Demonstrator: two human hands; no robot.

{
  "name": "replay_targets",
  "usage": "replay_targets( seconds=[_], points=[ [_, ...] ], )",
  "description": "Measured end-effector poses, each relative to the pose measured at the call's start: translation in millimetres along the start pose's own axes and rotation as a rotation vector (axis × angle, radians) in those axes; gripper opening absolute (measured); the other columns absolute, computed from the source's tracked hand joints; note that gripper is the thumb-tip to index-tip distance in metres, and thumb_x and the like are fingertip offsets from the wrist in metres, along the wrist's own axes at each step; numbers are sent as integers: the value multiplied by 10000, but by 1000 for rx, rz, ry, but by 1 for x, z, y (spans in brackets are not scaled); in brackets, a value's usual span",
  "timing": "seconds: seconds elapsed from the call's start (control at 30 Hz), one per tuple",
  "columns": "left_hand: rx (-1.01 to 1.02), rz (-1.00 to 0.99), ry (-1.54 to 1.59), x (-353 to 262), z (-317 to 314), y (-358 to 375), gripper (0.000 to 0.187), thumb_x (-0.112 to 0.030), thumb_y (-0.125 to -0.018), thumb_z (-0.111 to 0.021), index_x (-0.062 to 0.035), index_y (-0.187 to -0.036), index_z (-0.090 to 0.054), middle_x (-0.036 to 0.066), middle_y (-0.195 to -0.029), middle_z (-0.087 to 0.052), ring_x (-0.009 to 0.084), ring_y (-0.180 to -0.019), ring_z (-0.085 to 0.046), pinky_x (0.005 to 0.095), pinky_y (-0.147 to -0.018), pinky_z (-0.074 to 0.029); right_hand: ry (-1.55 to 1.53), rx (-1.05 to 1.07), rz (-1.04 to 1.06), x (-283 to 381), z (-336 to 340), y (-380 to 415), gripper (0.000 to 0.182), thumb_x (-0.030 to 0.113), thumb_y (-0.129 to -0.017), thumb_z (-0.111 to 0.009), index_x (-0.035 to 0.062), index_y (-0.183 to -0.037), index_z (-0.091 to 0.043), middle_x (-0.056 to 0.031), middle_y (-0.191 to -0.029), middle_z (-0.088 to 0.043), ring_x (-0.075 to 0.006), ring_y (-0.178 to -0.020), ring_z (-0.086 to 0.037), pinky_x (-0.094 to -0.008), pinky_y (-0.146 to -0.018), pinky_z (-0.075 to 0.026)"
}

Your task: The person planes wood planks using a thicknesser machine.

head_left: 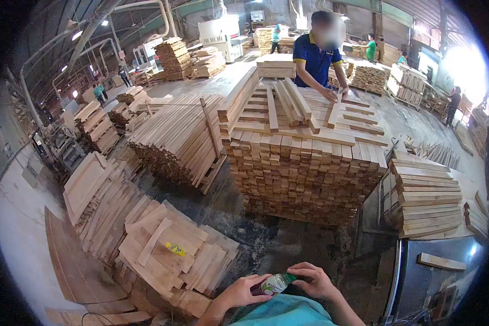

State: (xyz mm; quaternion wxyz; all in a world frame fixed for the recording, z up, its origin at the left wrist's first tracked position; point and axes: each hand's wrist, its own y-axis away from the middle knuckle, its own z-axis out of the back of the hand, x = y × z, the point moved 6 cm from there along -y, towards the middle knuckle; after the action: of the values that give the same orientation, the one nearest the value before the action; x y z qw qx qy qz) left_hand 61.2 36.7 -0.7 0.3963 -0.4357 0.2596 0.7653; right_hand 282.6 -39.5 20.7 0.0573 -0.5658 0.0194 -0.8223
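Note:
At the bottom centre I hold a small plastic bottle with a colourful label, lying nearly sideways. My left hand grips the bottle's body. My right hand is closed around its green cap end. Both hands sit just above my teal sleeve or garment. In front of me stands a tall stack of wooden slats, well beyond my hands.
A co-worker in a blue shirt handles a slat at the far side of the stack. Lower piles of boards lie to the left and right. A metal machine surface is at the lower right. More pallets and people fill the background.

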Motion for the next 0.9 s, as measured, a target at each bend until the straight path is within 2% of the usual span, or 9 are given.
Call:
replay_targets(
  seconds=[0.5, 0.9],
  points=[
    [19, 31, -20, -1, 0, 0, 771, -412, -850, -842, -32, -1460, -565, 204, -1137, -702, 318, -1009, -710, 388, -911, -558, -24, -4, 18, 2, 0, 1, 429, 82, -890, -787, 134, -1310, -721, -125, -1289, -681, -309, -1200, -668, -432, -1017, -560],
    [-23, -3, -20, 1, 0, 4, 762, -419, -845, -846, -57, -1458, -575, 194, -1078, -701, 320, -946, -705, 391, -879, -557, -26, -10, 26, 1, -3, 1, 420, 69, -888, -786, 132, -1300, -726, -120, -1270, -688, -303, -1186, -675, -421, -1003, -570]
  ],
)
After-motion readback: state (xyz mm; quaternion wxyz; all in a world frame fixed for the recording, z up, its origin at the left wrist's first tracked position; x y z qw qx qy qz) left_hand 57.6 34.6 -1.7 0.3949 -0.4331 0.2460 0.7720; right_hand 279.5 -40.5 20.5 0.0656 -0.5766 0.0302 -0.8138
